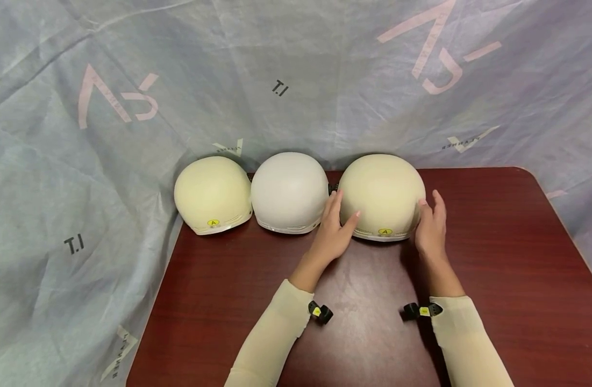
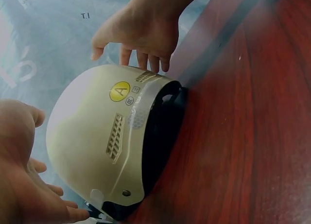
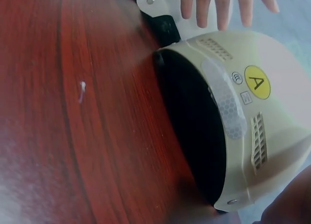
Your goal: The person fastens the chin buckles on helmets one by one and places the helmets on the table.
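Observation:
A cream helmet (image 1: pixel 380 193) with a round yellow "A" sticker rests on the table at the right end of a row of helmets. My left hand (image 1: pixel 333 234) is at its left side, fingers extended into the gap beside a white helmet (image 1: pixel 289 191). On the opposite side is my right hand (image 1: pixel 431 231), its fingers pointing up and slightly bent. In the left wrist view, both hands flank the cream helmet (image 2: pixel 92 131) with fingers spread. Whether either palm touches the shell cannot be told. The helmet's dark inside (image 3: pixel 194 127) shows in the right wrist view.
Another cream helmet (image 1: pixel 212 191) with a yellow sticker stands at the left end, against the white one. A grey printed sheet (image 1: pixel 228 80) hangs behind and to the left. The reddish-brown tabletop (image 1: pixel 508 258) extends to the right and toward the front.

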Available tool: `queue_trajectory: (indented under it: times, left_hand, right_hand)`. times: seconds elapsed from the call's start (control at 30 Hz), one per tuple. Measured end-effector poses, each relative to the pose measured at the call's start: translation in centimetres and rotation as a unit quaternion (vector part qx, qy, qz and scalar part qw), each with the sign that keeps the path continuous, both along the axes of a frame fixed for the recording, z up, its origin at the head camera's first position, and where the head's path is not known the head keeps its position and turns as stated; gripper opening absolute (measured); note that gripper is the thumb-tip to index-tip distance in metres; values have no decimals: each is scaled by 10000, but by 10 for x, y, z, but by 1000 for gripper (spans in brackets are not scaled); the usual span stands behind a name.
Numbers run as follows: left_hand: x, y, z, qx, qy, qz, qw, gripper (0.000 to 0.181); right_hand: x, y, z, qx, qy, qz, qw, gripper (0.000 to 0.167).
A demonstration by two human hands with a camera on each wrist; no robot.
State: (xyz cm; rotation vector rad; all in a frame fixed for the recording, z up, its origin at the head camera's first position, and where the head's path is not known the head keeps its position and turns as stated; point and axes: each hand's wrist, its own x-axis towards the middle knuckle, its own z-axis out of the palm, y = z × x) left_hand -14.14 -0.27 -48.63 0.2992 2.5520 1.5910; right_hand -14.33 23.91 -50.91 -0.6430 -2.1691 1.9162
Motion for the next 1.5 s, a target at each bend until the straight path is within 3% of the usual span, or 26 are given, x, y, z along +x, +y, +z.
queue_trajectory:
  times: [0.43, 0.6, 0.77, 1.03, 1.33, 1.5]
  left_hand:
    - [-18, 18, -10, -87, -189, 405, 9990, 77]
    - [-20, 23, -20, 23, -268, 647, 9975, 74]
    - [-22, 27, -23, 157, -198, 685, 9973, 76]
    - [-15, 35, -27, 199, -209, 633, 9976, 78]
    - [-8, 33, -6, 470, -181, 768, 9958, 81]
    - [-3, 30, 5, 501, -231, 695, 9961, 82]
  right_hand:
    - [-5, 1, -8, 321, -12, 171, 9993, 68]
    - [-2, -1, -10, 255, -66, 246, 9994, 68]
    - [-6, -3, -13, 397, 9, 353, 9986, 67]
    - [3, -7, -15, 162, 93, 14, 9998, 66]
    - [11, -13, -9, 199, 292, 49, 9994, 63]
    - [19, -17, -8, 115, 466, -5, 9988, 62]
